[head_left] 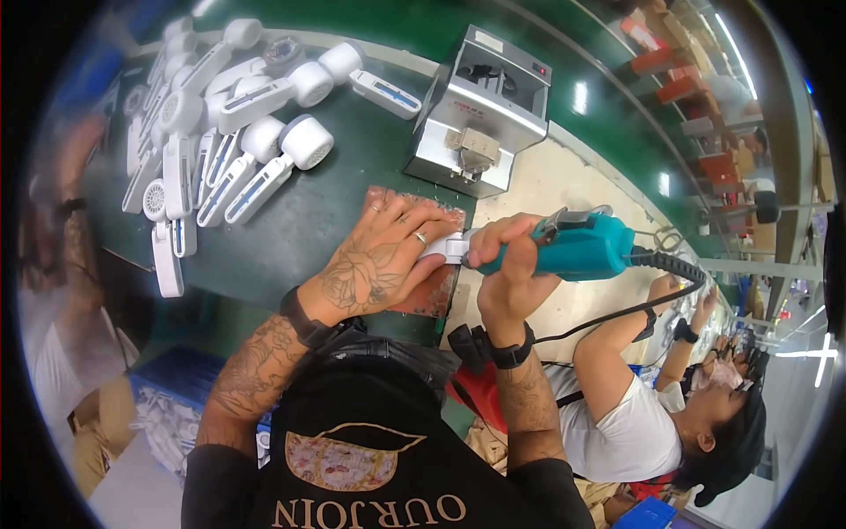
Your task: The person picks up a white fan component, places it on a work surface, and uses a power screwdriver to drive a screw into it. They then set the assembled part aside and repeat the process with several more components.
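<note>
My left hand presses a white plastic part down on a worn reddish mat; most of the part is hidden under the fingers. Wrapped round a teal electric screwdriver, my right hand holds it level, its nose pointing left at the end of the white part. The tool's tip is covered by my fingers, so contact with the part cannot be made out. A black coiled cord runs from the tool's rear.
White handheld fans lie heaped at the left of the dark green table. Behind the mat stands a grey metal machine. A blue bin of white parts sits lower left. Another person works close at my right, a blurred one at far left.
</note>
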### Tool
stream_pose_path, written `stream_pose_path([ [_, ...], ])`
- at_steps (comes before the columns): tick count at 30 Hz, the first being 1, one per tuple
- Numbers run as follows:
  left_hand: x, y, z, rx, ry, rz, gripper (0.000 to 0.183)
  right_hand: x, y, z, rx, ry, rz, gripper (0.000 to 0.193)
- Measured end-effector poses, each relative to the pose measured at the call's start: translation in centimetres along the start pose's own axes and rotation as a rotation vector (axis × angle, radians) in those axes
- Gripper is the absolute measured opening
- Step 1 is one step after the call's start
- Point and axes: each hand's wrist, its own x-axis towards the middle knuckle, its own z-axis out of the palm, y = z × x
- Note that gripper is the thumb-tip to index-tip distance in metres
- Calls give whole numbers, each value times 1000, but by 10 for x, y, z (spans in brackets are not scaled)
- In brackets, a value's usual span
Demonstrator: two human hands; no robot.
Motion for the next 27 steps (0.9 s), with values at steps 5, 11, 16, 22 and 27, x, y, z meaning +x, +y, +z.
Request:
stream_pose_path([
  [5, -4, 0, -2, -60, 21, 3, 45, -15, 9, -4, -41, 206, 39, 30],
  [11, -48, 23, -6, 250, -33, 212, 40, -41, -50, 12, 49, 169, -107, 54],
  [16, -105, 7, -90, -133, 608, -491, 40, -62, -70, 18, -41, 170, -176, 60],
  [22, -172, -121, -190, 506, 1004, -704, 40, -70, -55, -9, -64, 207, -62, 59],
  [27, -266, -217, -228, 838, 606, -767, 39, -74, -58, -18, -60, 162, 33, 63],
])
